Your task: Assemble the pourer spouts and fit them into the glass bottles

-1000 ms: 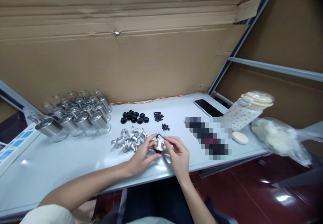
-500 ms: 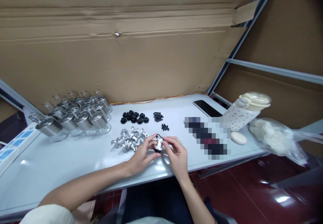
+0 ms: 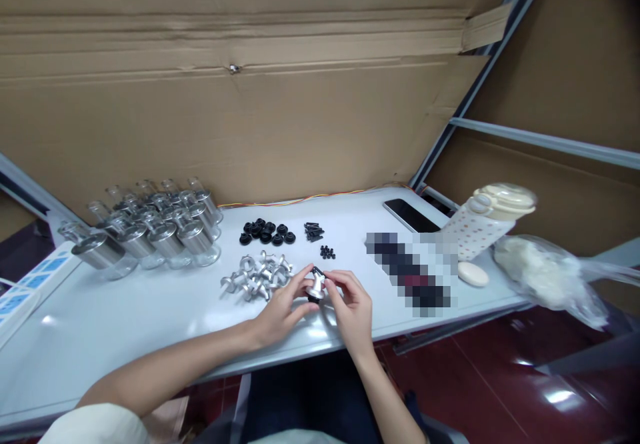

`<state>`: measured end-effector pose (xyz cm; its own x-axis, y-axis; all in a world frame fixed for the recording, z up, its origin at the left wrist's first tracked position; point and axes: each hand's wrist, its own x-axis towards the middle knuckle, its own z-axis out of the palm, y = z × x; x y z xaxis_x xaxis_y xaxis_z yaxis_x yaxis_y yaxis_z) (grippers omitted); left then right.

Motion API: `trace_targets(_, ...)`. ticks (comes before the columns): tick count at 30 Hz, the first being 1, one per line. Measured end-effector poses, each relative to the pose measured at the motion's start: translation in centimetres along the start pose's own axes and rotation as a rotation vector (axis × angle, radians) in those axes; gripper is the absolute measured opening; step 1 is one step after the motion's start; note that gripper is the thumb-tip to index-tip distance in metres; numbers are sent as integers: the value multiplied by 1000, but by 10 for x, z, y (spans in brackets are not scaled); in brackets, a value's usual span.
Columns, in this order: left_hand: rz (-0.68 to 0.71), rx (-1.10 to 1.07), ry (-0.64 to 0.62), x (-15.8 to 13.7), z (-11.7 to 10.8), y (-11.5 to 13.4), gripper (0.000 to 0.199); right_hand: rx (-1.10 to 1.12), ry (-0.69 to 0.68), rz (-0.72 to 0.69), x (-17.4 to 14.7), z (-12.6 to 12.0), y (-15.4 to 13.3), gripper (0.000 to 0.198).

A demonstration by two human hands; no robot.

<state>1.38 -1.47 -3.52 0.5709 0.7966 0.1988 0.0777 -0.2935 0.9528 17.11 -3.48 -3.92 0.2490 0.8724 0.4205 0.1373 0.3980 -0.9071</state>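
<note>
I see mostly gloss.
Btwn L hand (image 3: 280, 313) & R hand (image 3: 354, 305): shiny mtl fitting (image 3: 316, 289); to their L: brushed-mtl/glass bottles (image 3: 164, 239); under: smooth, glossy tabletop (image 3: 160, 314); beyond: matt cardbd (image 3: 310, 131).

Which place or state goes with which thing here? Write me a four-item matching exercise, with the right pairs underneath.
Things
1. glass-and-metal bottles
2. silver-and-black part
3. phone
4. loose silver pieces

Places and states
A. lying flat, screen dark
B. grouped at the left of the table
C. in a jumbled heap
D. between the left hand and right hand

Pairs: 1-B, 2-D, 3-A, 4-C
</note>
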Motion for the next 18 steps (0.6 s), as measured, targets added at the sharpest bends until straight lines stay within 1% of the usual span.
trace_targets(8,19,30,25,-1,0,-2,63,27,7,12,0,0,1,11)
trace_targets(13,21,35,36,-1,-1,-3,66,16,-17,-10,1,1,-1,12)
trace_targets(18,14,14,38,-1,-1,-2,62,-4,-36,-24,1,1,-1,12)
